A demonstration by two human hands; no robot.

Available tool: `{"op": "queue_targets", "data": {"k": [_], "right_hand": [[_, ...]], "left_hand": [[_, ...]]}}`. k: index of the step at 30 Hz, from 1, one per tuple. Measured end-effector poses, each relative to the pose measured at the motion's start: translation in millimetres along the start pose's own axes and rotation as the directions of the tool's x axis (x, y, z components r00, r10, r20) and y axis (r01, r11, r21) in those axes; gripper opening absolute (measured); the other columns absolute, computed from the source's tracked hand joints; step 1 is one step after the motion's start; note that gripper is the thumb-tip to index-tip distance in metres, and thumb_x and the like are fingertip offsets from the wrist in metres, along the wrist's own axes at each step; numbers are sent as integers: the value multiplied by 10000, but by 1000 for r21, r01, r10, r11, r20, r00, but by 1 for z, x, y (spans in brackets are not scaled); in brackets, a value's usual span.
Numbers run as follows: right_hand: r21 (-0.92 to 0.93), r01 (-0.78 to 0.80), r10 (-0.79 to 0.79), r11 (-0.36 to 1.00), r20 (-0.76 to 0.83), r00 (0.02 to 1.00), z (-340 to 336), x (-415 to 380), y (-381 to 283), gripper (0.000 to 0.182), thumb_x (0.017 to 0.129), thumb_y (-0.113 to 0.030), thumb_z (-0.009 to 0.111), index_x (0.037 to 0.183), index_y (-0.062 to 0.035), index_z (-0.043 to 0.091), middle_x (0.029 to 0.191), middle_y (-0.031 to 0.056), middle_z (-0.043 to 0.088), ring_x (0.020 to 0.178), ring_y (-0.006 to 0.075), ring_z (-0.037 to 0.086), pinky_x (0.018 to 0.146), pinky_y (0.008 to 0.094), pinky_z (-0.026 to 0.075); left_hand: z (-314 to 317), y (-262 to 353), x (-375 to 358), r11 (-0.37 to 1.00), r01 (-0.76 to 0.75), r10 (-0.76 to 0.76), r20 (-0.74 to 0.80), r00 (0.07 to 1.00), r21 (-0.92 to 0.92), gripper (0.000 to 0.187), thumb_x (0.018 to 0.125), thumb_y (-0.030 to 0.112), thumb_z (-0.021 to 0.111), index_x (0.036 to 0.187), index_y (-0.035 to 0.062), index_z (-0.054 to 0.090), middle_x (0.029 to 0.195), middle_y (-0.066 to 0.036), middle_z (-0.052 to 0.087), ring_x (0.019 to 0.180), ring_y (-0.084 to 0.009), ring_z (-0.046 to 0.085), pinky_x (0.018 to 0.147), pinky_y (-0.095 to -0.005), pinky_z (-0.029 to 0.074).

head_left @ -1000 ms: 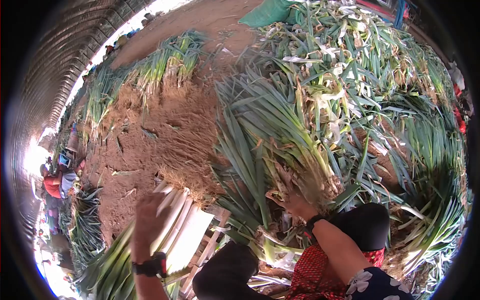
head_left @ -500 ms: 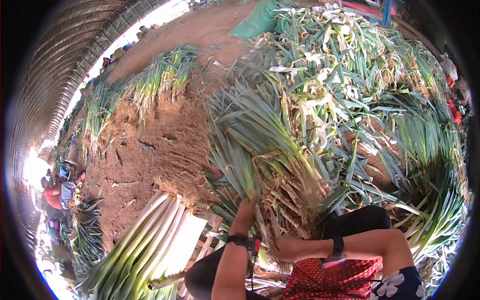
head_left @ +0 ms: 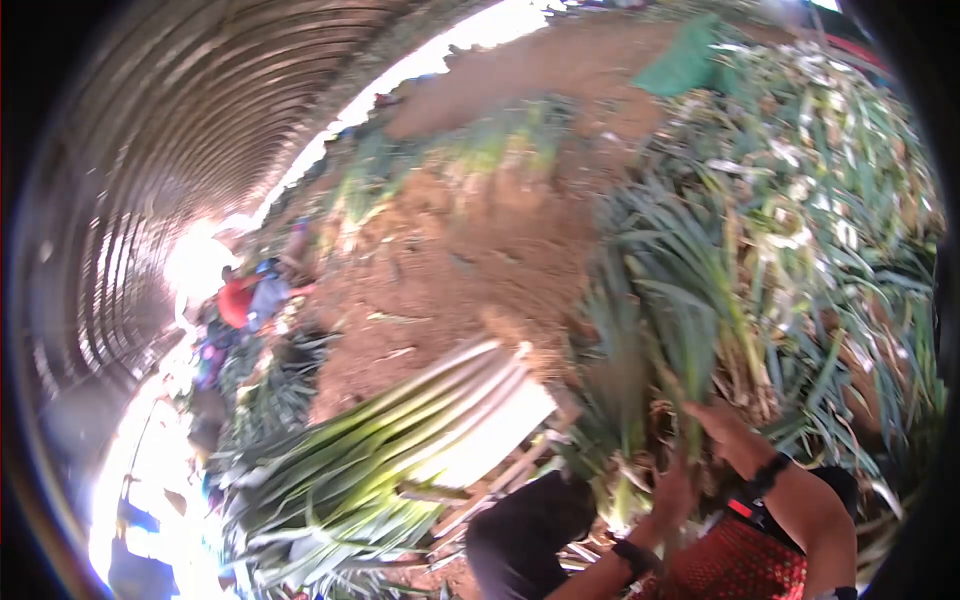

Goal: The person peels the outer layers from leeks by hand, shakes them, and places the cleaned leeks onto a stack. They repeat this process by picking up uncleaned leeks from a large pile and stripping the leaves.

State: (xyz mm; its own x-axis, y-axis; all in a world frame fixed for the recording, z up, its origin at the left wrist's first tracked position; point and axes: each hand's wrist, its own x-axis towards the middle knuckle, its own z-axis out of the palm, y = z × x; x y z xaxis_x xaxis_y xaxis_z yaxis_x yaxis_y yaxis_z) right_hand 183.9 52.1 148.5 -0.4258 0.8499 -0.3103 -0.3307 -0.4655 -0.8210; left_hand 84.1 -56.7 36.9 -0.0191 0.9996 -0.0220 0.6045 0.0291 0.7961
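My left hand (head_left: 675, 492) is closed around the lower part of a leek (head_left: 690, 440), in front of my knees. Higher and to the right, my right hand (head_left: 722, 425) is against the same leek's green part; motion blur hides how its fingers are set. Just beyond both hands lies a heap of untrimmed leeks (head_left: 690, 270) with long green leaves and brown, dry outer layers. To my left, a row of cleaned leeks (head_left: 420, 420) with pale stems rests side by side, leaves toward the lower left.
Discarded leaves (head_left: 800, 200) cover the ground at the right. Another row of leeks (head_left: 500, 140) lies across the bare soil (head_left: 470, 260). A green sack (head_left: 685, 60) is at the back. A person in red (head_left: 240, 300) is at the far left, beneath a curved ribbed roof (head_left: 200, 110).
My view has swung left, so the scene sits further right. My left hand has moved below my right hand, which has come up along the leek.
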Motion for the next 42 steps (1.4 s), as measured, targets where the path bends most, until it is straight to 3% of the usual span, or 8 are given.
{"op": "queue_targets", "data": {"k": [14,22,25,31,33,35,38,42], "right_hand": [[4,735,-704,678,-286,650,-14,1,-60,582,861,-267,706,1341,-57,452,1087,38,578,982,168,553,832,345,474],[-122,742,-597,659,-686,417,-49,-36,-127,266,914,-272,676,1082,-90,579,912,2,647,689,61,510,586,229,415],[-217,767,-666,604,-666,336,-77,-54,-148,314,902,-305,691,1095,-86,577,899,14,637,690,63,513,583,224,419],[-36,690,-578,723,-579,576,-79,-50,-134,339,920,-350,657,1090,-73,562,868,14,627,662,77,532,567,233,430],[-2,613,-541,790,-471,697,-53,-52,-132,340,942,-378,613,1067,-66,566,835,16,609,660,92,540,571,234,441],[40,561,-514,827,-349,784,-42,-51,-120,336,933,-393,620,1033,-75,575,831,26,608,666,113,554,583,254,453],[128,545,-502,829,-261,824,-11,-52,-113,389,919,-459,613,960,-72,595,818,42,607,665,137,568,577,275,465],[196,465,-435,864,-177,883,-11,-51,-108,492,892,-521,616,1057,-58,590,782,35,589,594,114,522,515,234,419]], "left_hand": [[-70,91,44,855,-454,512,-266,817,253,357,799,127,622,1127,46,508,1029,-184,517,1003,-405,544,811,-459,486],[1,-61,-13,963,39,-38,-8,999,265,329,811,264,644,1077,74,606,1034,-158,625,934,-338,635,772,-432,517],[20,-193,-78,817,218,-459,372,807,534,418,859,388,597,1066,27,625,962,-210,669,910,-327,668,751,-424,530],[58,-193,6,914,-47,-31,183,983,404,491,955,340,529,1297,-11,495,1085,-172,649,969,-303,642,816,-380,518],[-20,-28,40,747,364,-101,446,889,-556,533,990,392,500,1333,-14,463,1112,-97,620,984,-212,597,839,-359,496],[-129,144,18,817,-126,266,174,948,-563,579,992,461,483,1340,-1,457,1103,-48,595,986,-147,554,848,-317,475],[-76,144,43,619,243,195,446,874,-747,489,990,372,537,1320,16,478,1127,-54,587,985,-129,540,853,-276,450],[-52,154,44,886,-123,165,56,985,-447,278,962,184,593,1176,23,520,1008,-52,558,905,-125,502,794,-252,431]]}}
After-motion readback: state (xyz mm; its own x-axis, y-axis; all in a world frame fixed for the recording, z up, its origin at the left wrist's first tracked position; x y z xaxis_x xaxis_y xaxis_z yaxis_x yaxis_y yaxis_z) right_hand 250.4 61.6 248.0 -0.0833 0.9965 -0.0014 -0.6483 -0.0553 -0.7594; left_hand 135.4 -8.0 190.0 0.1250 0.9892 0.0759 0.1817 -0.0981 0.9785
